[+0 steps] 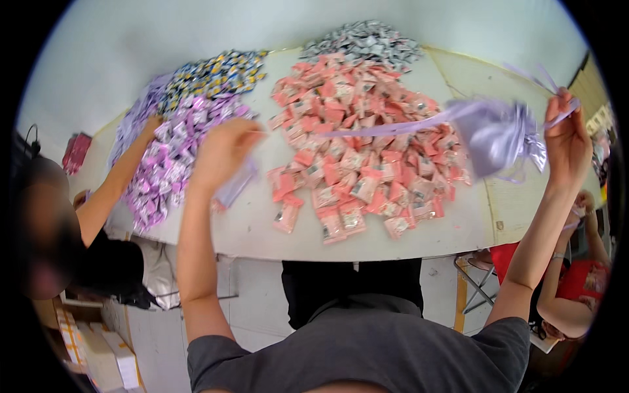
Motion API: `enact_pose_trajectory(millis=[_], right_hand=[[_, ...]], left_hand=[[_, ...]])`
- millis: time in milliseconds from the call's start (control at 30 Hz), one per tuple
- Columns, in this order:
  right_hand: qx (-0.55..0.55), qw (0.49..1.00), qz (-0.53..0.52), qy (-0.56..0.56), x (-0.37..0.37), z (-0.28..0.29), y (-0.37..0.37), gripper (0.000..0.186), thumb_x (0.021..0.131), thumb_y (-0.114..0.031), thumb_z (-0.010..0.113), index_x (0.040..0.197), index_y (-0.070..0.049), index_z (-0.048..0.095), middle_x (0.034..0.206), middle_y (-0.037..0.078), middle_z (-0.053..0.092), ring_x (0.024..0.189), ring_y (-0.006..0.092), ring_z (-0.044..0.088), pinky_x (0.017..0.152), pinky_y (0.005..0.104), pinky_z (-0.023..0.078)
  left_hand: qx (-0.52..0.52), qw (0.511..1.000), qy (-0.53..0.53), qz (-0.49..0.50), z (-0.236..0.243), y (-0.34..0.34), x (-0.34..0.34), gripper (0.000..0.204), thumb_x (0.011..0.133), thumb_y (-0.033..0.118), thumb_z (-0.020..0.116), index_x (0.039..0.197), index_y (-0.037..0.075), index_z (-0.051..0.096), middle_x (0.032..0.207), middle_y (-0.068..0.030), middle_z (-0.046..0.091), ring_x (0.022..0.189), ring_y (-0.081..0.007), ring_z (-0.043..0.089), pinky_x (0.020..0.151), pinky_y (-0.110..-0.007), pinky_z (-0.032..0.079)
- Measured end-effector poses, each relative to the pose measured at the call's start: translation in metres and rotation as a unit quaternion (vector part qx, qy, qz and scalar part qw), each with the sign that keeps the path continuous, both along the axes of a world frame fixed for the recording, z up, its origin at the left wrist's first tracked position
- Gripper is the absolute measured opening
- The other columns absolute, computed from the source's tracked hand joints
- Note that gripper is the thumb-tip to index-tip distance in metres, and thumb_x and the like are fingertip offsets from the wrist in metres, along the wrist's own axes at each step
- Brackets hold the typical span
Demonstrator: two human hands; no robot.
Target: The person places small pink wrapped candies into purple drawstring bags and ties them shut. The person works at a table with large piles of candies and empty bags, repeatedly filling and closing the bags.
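My right hand [563, 131] grips lavender drawstrings [553, 118] of a shiny, bulging lavender pouch [491, 137] that hangs beside it at the right. A long lavender ribbon [386, 129] stretches from the pouch toward my raised left hand [226, 147], whose blurred fingers are closed on its end. Behind my left wrist is a pale lavender item [239, 183], partly hidden. Below the ribbon spreads a big heap of pink wrapped packets [350, 164]. Left of my left hand lies a pile of lilac packets [170, 167].
The white curved table [308, 242] also bears blue-yellow packets [209, 72], grey packets [360, 42] and lavender pouches [131, 124]. A co-worker's arm [111, 196] reaches in at left; another person in red [583, 281] sits at right. Boxes [98, 350] and a folding stool [478, 288] stand below.
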State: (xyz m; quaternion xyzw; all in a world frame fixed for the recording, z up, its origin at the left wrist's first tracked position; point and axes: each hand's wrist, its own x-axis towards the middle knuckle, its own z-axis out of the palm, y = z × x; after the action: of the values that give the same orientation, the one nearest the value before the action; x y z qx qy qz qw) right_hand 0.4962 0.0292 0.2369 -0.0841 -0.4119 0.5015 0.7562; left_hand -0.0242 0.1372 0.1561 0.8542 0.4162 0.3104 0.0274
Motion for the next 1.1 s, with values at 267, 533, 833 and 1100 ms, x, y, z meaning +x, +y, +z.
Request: enact_pose_trajectory(millis=[267, 533, 833, 1100], right_hand=[[-0.263, 0.464, -0.450, -0.716, 0.083, -0.059, 0.071, 0.017, 0.083, -0.020, 0.053, 0.086, -0.004, 0.059, 0.090, 0.011, 0.061, 0.079, 0.0259, 0.059, 0.077, 0.0399, 0.048], [-0.077, 0.544, -0.318, -0.773, -0.002, -0.158, 0.292, 0.024, 0.072, -0.021, 0.064, 0.089, -0.004, 0.063, 0.092, 0.015, 0.064, 0.088, 0.0339, 0.061, 0.077, 0.0408, 0.048], [0.018, 0.596, -0.326, -0.733, -0.045, -0.205, 0.400, 0.051, 0.068, -0.001, 0.056, 0.115, -0.018, 0.052, 0.088, 0.022, 0.062, 0.084, 0.0377, 0.060, 0.074, 0.0444, 0.048], [-0.275, 0.753, -0.213, -0.558, -0.007, -0.199, 0.367, 0.034, 0.073, -0.019, 0.073, 0.101, -0.004, 0.061, 0.094, 0.008, 0.061, 0.080, 0.0198, 0.059, 0.058, 0.0354, 0.054]], left_hand=[[-0.139, 0.924, 0.105, 0.340, -0.100, 0.017, -0.146, 0.024, 0.067, 0.017, 0.071, 0.079, 0.002, 0.056, 0.082, -0.0139, 0.056, 0.080, -0.0302, 0.055, 0.069, -0.039, 0.044], [0.016, 0.952, -0.105, 0.288, -0.073, 0.017, -0.070, 0.010, 0.081, 0.007, 0.059, 0.087, 0.000, 0.054, 0.066, -0.0083, 0.051, 0.059, -0.0177, 0.049, 0.053, -0.029, 0.040], [0.105, 0.938, -0.167, 0.286, -0.058, 0.018, -0.042, 0.013, 0.084, 0.008, 0.059, 0.081, 0.001, 0.049, 0.063, -0.0013, 0.044, 0.053, -0.0086, 0.038, 0.046, -0.024, 0.032], [0.162, 0.912, -0.172, 0.336, -0.090, 0.017, -0.053, 0.016, 0.085, 0.013, 0.062, 0.081, 0.001, 0.051, 0.063, -0.0011, 0.046, 0.053, -0.0093, 0.038, 0.047, -0.023, 0.033]])
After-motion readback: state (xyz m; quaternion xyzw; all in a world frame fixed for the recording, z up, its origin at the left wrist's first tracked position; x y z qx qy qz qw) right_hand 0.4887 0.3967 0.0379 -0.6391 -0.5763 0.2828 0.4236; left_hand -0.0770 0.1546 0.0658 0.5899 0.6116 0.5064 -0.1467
